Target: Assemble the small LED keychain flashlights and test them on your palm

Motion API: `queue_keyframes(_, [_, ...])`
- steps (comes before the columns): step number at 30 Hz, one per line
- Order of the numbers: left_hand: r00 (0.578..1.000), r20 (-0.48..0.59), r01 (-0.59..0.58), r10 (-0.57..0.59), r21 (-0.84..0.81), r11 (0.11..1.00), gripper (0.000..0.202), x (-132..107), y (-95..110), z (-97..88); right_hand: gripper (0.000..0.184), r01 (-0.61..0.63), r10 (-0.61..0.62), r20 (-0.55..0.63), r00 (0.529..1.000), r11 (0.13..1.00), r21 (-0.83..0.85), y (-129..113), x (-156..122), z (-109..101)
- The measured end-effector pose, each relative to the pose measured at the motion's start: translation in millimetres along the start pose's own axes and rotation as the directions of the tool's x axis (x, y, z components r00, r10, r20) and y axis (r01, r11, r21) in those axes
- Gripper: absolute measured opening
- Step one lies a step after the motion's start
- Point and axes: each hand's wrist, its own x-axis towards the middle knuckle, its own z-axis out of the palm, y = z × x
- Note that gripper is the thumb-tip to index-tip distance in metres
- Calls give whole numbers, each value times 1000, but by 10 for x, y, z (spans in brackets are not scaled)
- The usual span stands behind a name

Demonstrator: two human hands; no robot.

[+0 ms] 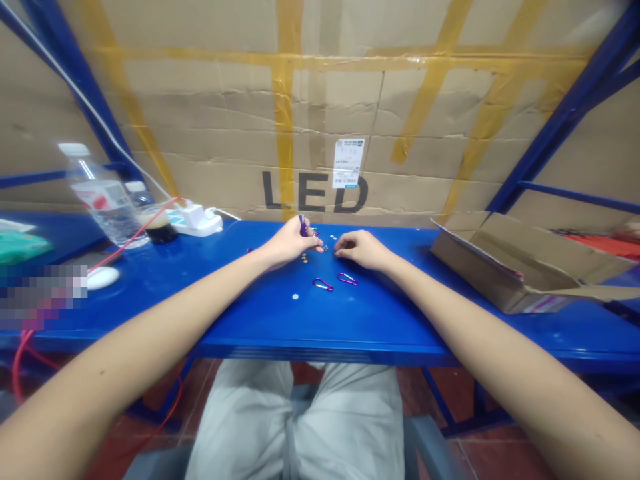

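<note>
My left hand (293, 241) rests on the blue table (280, 320), fingers closed round a small purple piece (303, 226) that sticks up above them. My right hand (361, 249) lies just to its right, fingers curled and pinched over tiny metal parts (325, 247) between the two hands; what it grips is too small to name. Two purple carabiner clips (323, 285) (347, 279) lie on the table in front of the hands. A small white disc (295, 297) lies nearer to me.
An open cardboard box (505, 263) sits at the right. A plastic water bottle (103, 197), a dark cup (159, 227) and a white power strip (197, 219) stand at the back left. Behind the table is a taped cardboard wall (320, 113) marked LED. Red cable (120, 250) crosses the left.
</note>
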Motion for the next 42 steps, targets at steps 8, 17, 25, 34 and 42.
queue_keyframes(8, [1000, 6, 3, -4, 102, 995, 40, -20, -8, 0, 4, -20, 20, 6, 1000, 998, 63, -31, -14, 9])
queue_keyframes(17, [998, 8, 56, -61, 310, 949, 11, 37, -91, -38, 17, 55, -16, -146, 989, 963, 266, -171, -53, -13])
queue_keyframes(25, [954, 200, -301, 225, 586, 753, 16, -56, -38, -32, 17, 233, -139, -296, 945, 921, 312, -299, -108, -21])
queue_keyframes(34, [907, 305, -421, 290, 688, 591, 23, -85, -27, -10, 12, 309, -251, -283, 926, 932, 186, -308, -142, -8])
queue_keyframes(42, [902, 313, -430, 296, 691, 581, 37, -112, -20, -1, 15, 288, -244, -239, 940, 943, 169, -271, -132, -7])
